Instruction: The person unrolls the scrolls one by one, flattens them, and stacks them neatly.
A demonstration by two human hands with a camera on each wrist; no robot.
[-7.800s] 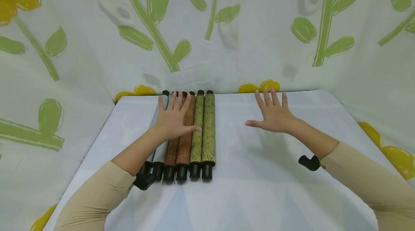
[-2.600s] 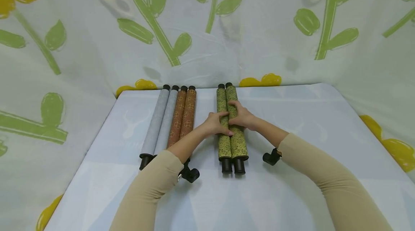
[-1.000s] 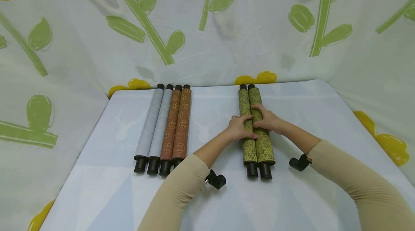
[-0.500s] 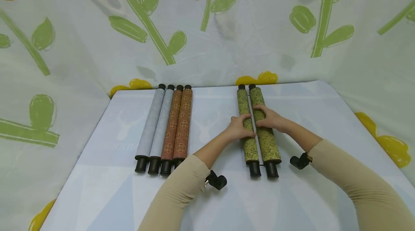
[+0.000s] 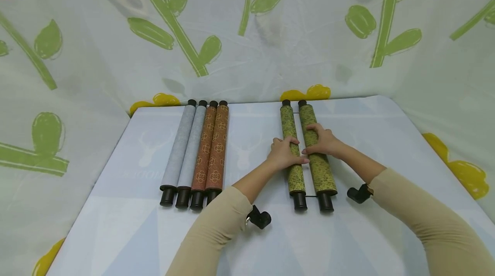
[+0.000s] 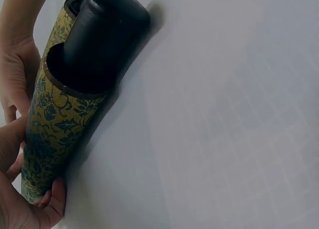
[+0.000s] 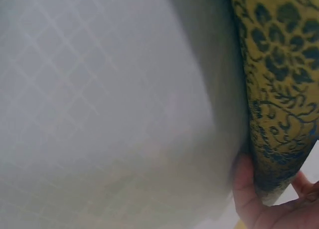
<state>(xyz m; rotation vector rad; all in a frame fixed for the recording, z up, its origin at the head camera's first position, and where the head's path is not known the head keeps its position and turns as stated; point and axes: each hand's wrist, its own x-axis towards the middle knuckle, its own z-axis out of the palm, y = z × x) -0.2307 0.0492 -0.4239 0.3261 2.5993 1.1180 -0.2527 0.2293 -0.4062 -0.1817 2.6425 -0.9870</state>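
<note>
Right of centre on a white-and-pale-blue table (image 5: 127, 224), the left hand (image 5: 283, 154) clamps its fingers round a slim yellow-green floral fabric roll (image 5: 297, 178), the right hand (image 5: 326, 142) round its thicker twin (image 5: 324, 178), apparently steadying both slightly apart.

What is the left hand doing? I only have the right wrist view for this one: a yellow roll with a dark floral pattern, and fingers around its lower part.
Observer: The head view shows the left hand gripping a second, slimmer yellow-green roll, beside the one you see.

Reviewer: Do those two rolls touch along their length?

Observer: No, in the head view they lie apart, with a pale strip showing between them.
</note>
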